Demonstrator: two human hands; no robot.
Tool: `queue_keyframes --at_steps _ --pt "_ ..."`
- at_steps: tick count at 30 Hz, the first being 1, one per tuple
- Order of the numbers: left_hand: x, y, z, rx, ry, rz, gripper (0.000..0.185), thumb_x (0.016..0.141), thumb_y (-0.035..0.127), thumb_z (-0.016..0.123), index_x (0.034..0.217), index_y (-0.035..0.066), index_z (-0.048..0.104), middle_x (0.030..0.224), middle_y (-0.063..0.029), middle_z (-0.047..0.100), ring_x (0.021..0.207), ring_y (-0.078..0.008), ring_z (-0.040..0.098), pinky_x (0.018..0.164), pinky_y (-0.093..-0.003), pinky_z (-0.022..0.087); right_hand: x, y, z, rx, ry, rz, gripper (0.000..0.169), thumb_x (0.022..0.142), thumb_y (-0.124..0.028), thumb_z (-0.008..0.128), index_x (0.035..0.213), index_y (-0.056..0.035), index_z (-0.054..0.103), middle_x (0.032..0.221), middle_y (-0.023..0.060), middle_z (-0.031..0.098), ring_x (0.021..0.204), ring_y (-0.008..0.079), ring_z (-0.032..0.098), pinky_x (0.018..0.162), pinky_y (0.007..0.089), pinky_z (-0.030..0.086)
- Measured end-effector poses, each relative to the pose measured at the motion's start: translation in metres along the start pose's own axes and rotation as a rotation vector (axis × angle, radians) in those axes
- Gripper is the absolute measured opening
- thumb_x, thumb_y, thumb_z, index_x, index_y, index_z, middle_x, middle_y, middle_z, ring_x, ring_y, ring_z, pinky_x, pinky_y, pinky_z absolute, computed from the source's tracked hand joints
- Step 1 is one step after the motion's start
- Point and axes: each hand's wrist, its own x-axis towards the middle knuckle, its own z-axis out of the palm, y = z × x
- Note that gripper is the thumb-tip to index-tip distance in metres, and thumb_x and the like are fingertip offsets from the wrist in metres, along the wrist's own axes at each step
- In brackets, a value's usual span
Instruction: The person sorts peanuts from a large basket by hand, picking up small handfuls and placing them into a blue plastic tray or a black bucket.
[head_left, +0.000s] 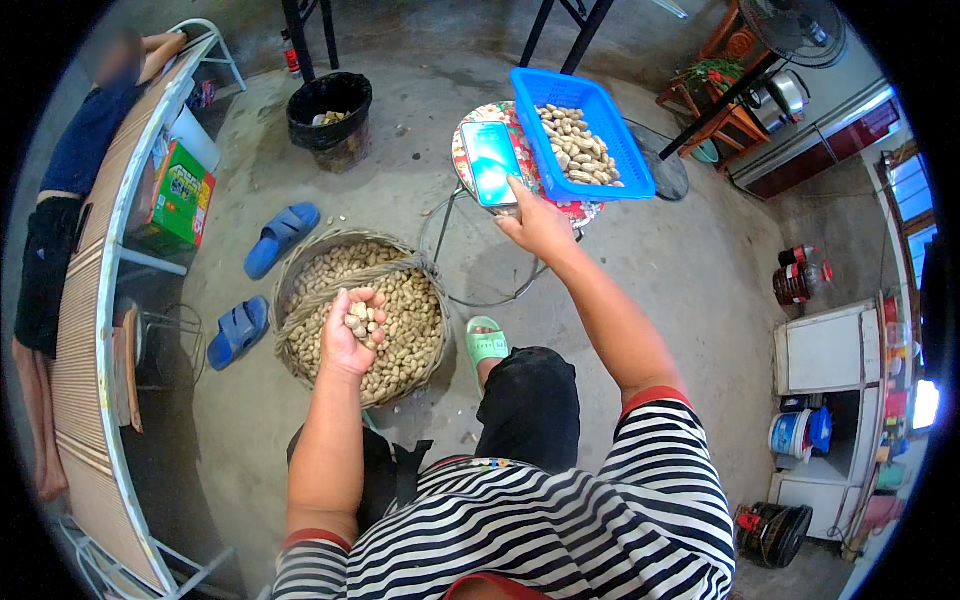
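Observation:
My left hand (354, 330), palm up, is curled around a few unshelled peanuts (361, 322) above a round woven basket (439, 300) heaped with peanuts. The basket's twisted handle arches over the heap. My right hand (534, 217) has its index finger on the lower edge of a lit smartphone (489, 161). That phone lies on a round stool with a red floral top (480, 115). Beside it a blue plastic basket (634, 169) holds more unshelled peanuts (581, 150) and rests tilted on the stool.
Blue slippers (281, 240) lie left of the woven basket. A bin lined with black plastic (330, 112) stands beyond. At left, a person (64, 172) lies on a bamboo-slat bed (90, 390). A standing fan's round base (660, 169) is behind the stool; cabinets (825, 356) line the right.

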Motion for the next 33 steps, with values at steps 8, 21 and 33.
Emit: queue_keyframes --at_steps 8,21,33 --pt "0.002 0.001 0.001 0.037 0.005 0.000 0.033 0.083 0.033 0.034 0.084 0.005 0.050 0.077 -0.0093 0.054 0.058 -0.0165 0.052 0.039 -0.0240 0.039 0.012 0.022 0.004 0.104 0.039 0.066 0.055 0.067 -0.031 0.055 0.115 -0.0108 0.037 0.091 0.0163 0.054 0.080 0.0306 0.053 0.067 0.0388 0.043" --pt "0.004 -0.002 0.001 0.160 -0.015 -0.015 0.033 0.083 0.034 0.033 0.083 0.006 0.051 0.078 -0.0082 0.055 0.059 -0.0154 0.052 0.039 -0.0225 0.039 0.017 0.004 0.001 -0.159 -0.116 -0.055 0.060 0.066 -0.034 0.054 0.118 -0.0108 0.032 0.079 0.0200 0.056 0.072 0.0315 0.055 0.062 0.0398 0.044" --pt "0.003 -0.002 0.001 0.144 -0.025 -0.031 0.033 0.083 0.033 0.035 0.083 0.005 0.052 0.078 -0.0086 0.055 0.059 -0.0148 0.052 0.040 -0.0227 0.039 0.019 -0.002 -0.001 -0.237 -0.162 -0.063 0.056 0.068 -0.034 0.053 0.116 -0.0120 0.034 0.083 0.0174 0.056 0.074 0.0303 0.055 0.064 0.0397 0.044"
